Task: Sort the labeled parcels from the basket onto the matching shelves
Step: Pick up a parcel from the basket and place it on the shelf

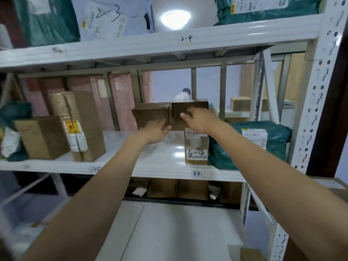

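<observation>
Now both hands are lying spread and flat against a brown box: the left hand (156, 131) at its lower front, the right hand (197, 119) on its right half. The box (169, 115) is sitting far back on the white shelf (131, 166) marked 3-4, behind a smaller box (196, 147) labelled 3-4. Pushed harder, it risks sliding off the open back, since only thin bars stand there.

A single wide-angle view from my head, facing a white metal shelving rack (318, 91) at close range.

I look forward and slightly down through the middle shelf (162, 162), both my forearms reaching in from the bottom corners. The lens bends the rack's perforated upright on the right; the room behind shows through the open back.
</observation>
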{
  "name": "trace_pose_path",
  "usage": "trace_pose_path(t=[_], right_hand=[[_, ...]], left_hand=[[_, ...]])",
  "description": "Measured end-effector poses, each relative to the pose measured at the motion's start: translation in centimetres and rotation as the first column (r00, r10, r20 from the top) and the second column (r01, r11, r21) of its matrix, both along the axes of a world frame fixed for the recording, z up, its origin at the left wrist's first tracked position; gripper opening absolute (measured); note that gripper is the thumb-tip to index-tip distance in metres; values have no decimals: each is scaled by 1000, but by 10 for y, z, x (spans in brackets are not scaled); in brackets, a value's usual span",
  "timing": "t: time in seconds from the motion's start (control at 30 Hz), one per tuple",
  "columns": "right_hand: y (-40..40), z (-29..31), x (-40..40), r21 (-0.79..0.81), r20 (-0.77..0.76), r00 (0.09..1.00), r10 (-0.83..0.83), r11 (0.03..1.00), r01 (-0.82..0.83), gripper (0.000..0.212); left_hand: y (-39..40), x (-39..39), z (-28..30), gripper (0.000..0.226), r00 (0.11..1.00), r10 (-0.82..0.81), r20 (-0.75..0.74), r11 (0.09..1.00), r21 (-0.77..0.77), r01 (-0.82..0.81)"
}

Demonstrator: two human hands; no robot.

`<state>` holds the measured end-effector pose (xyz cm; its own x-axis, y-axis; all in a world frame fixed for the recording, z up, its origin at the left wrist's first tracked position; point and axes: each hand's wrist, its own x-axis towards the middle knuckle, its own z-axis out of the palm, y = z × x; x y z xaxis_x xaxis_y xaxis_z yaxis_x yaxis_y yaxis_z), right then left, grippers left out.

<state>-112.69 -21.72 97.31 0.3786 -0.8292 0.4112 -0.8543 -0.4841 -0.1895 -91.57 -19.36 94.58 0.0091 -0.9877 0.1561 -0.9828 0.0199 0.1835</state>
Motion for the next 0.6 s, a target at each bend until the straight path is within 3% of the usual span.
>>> trace_pose_path(t=[0.3,0.4,0.5,0.6], right_hand=[[75,-57,203,93,-167,962,215,975,-201,63],[110,-106,287,211,-213,934,286,947,-242,62],[146,-167,367,283,-227,911,344,918,-276,60],[191,-228,434,366,-272,882,385,889,-275,62]], left_hand=[[132,189,-59,65,955,295,-32,954,69,-292],[196,263,-91,63,920,390,23,914,115,-390],[257,332,-142,61,843,537,-30,841,95,-532],[318,393,-199,62,771,635,-51,762,203,-615]])
